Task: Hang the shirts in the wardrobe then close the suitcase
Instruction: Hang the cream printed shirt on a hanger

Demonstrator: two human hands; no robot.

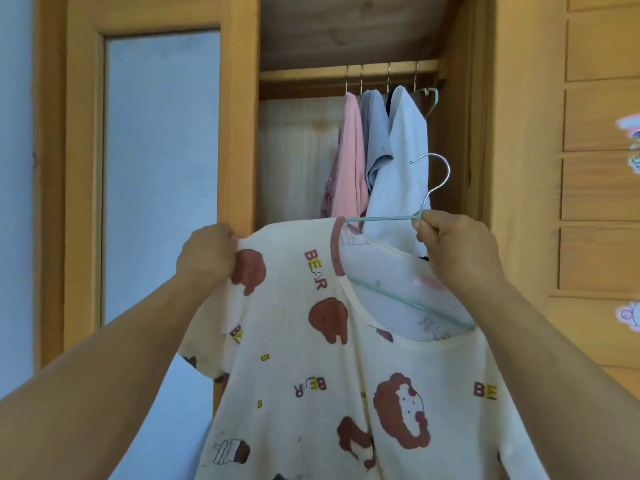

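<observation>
1. Left hand (207,256) grips the shoulder of the cream bear-print shirt (311,375); right hand (457,251) pinches the green wire hanger (398,220) at the neck; hands apart.
2. Shirt held up before the open wooden wardrobe (239,133).
3. On the rail (346,72): pink shirt (349,161), 2 pale blue shirts (401,161).

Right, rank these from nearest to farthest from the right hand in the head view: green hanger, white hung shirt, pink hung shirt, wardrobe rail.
1. green hanger: pinched in the right hand.
2. white hung shirt: just above-left.
3. pink hung shirt: further left.
4. wardrobe rail: overhead.
</observation>
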